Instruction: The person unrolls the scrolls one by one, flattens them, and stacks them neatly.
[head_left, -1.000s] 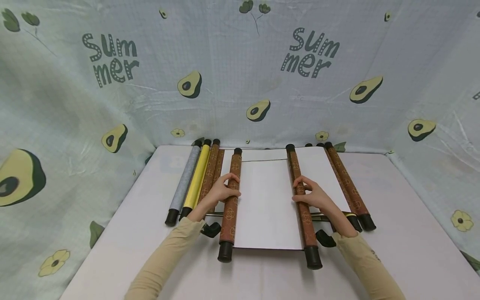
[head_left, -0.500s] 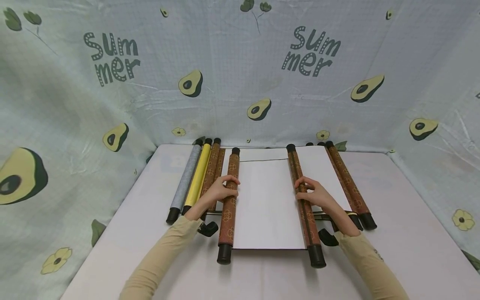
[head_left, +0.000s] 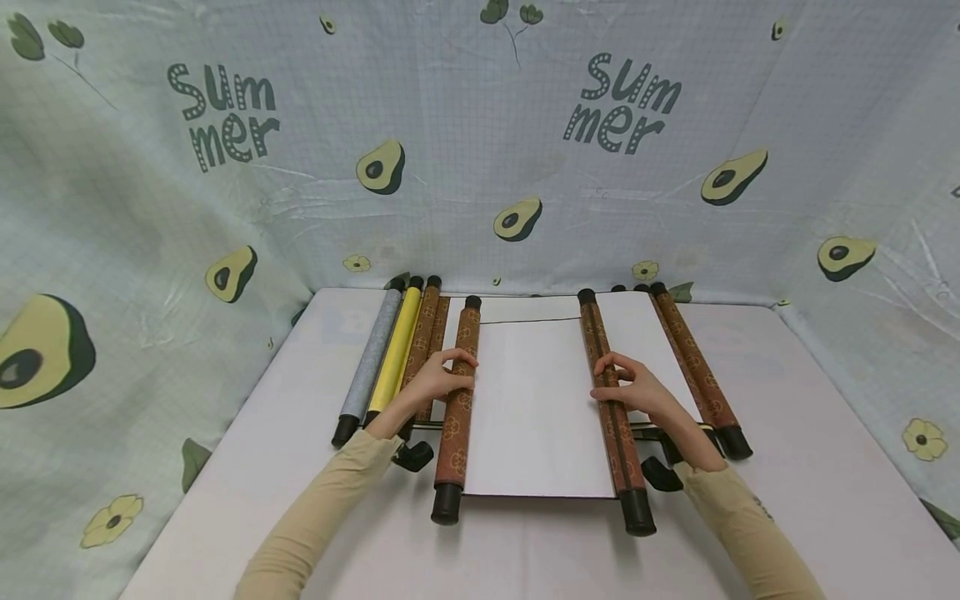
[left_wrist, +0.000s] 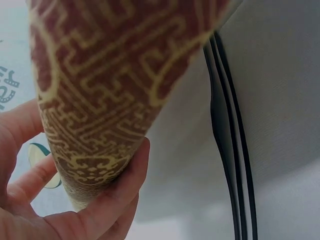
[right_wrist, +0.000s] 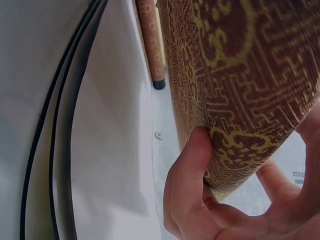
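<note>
A partly unrolled hanging scroll shows its white sheet point(head_left: 543, 400) between two brown patterned rolls with black end caps. My left hand point(head_left: 433, 382) grips the left roll point(head_left: 457, 425) near its middle, and in the left wrist view fingers and thumb curl round the patterned roll point(left_wrist: 95, 110). The right roll point(head_left: 617, 437) is held by my right hand point(head_left: 636, 390), with the thumb on one side and fingers on the other. Up close, the right wrist view shows this patterned roll point(right_wrist: 240, 100) between fingers and thumb.
At left lie a grey roll point(head_left: 371, 367), a yellow roll point(head_left: 396, 350) and brown rolls point(head_left: 420, 342). Another brown roll point(head_left: 697, 375) lies at right. White sheets with dark edges point(left_wrist: 232, 125) lie beneath the held scroll. A patterned cloth point(head_left: 465, 100) stands behind the white table point(head_left: 817, 467).
The two held rolls have moved slightly apart, the right one shifting rightward along with my right hand. The right roll has turned a little, bringing a dark lengthwise strip into view.
</note>
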